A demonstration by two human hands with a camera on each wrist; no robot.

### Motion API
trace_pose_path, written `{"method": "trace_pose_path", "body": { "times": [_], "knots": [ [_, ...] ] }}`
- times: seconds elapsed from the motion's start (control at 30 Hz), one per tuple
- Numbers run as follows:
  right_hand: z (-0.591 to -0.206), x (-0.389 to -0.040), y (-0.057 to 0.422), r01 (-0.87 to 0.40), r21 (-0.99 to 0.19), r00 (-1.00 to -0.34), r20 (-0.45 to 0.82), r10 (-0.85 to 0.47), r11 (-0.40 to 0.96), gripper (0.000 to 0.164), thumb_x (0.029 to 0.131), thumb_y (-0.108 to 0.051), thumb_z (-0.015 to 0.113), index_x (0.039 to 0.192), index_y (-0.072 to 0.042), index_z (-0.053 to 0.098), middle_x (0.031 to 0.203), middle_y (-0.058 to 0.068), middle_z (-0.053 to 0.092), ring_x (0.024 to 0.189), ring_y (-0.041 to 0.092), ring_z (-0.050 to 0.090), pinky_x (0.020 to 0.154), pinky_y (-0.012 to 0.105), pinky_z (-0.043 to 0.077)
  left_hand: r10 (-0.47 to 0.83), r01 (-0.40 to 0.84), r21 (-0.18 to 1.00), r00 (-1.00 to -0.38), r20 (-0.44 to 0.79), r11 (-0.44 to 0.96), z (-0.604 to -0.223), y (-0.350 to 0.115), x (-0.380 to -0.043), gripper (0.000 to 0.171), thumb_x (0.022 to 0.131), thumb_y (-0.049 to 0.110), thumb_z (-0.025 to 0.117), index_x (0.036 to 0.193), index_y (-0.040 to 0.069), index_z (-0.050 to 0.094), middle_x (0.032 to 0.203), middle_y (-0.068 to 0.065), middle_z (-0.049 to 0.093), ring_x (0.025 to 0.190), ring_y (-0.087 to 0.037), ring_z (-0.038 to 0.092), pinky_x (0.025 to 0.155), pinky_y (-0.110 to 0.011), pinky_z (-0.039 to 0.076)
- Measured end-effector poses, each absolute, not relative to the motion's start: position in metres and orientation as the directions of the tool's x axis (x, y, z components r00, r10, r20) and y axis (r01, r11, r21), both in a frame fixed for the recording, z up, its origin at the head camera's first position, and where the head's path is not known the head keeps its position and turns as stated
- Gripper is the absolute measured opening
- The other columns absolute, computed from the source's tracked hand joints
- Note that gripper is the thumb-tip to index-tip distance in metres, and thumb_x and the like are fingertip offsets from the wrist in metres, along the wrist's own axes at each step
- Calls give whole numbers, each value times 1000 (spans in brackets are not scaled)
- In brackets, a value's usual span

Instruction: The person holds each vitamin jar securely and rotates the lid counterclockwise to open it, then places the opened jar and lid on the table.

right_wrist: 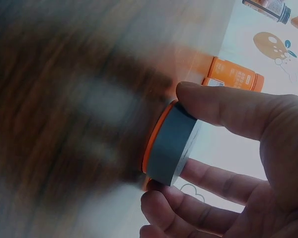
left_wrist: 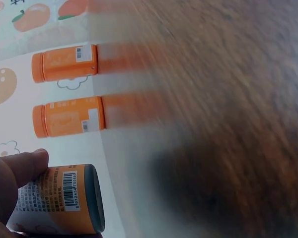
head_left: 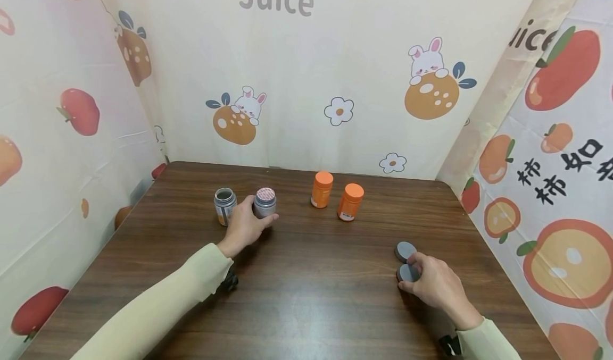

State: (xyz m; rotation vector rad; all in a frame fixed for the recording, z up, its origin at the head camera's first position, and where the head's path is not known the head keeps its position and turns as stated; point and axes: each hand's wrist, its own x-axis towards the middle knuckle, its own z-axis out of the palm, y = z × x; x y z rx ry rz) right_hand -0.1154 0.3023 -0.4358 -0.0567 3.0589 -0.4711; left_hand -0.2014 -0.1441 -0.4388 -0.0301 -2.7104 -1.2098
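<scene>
My left hand (head_left: 246, 223) grips a grey-topped bottle (head_left: 265, 207) with a pink-patterned seal on its mouth and no cap. In the left wrist view its orange and white label with a barcode shows, the thumb lying along its side. Just left of that hand stands a second bottle (head_left: 225, 207), uncapped, its mouth a dark opening. At the right of the table my right hand (head_left: 438, 281) pinches a round grey lid (head_left: 407, 273) between thumb and fingers; an orange edge shows on it in the right wrist view. Another grey lid (head_left: 405, 251) lies right behind it.
Two orange bottles with orange caps, one farther back (head_left: 322, 190) and one nearer (head_left: 351, 203), stand upright between the hands toward the back. The brown wooden table (head_left: 306, 296) is enclosed by fruit-printed cloth (head_left: 297, 73) at the back and both sides.
</scene>
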Motion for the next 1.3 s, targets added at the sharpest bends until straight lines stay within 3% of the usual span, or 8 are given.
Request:
{"method": "trace_pose_path", "body": {
  "times": [0.7, 1.03, 1.3],
  "knots": [
    [-430, -108, 304, -47, -280, -999, 1, -49, 959, 65, 67, -51, 93, 111, -12, 68, 102, 7, 71, 91, 28, 66, 65, 47, 50, -104, 35, 721, -983, 148, 692, -450, -146, -209, 69, 86, 32, 85, 134, -5, 53, 126, -25, 65, 114, -37, 65, 98, -53, 50],
    [-418, -102, 295, -71, -284, -997, 34, -64, 956, 61, 69, -50, 92, 113, -13, 69, 100, 6, 67, 85, 21, 62, 62, 38, 46, -127, -25, 739, -988, 83, 673, -452, -149, -214, 70, 86, 31, 85, 134, -6, 51, 126, -24, 64, 116, -38, 63, 98, -52, 50],
    [-415, -99, 288, -117, -299, -992, 71, -100, 947, 64, 69, -51, 92, 116, -13, 70, 100, 6, 67, 84, 21, 62, 60, 39, 46, -127, -28, 747, -989, 76, 664, -453, -150, -214, 74, 83, 29, 88, 135, -7, 50, 127, -26, 63, 116, -39, 63, 98, -51, 50]
  ]
}}
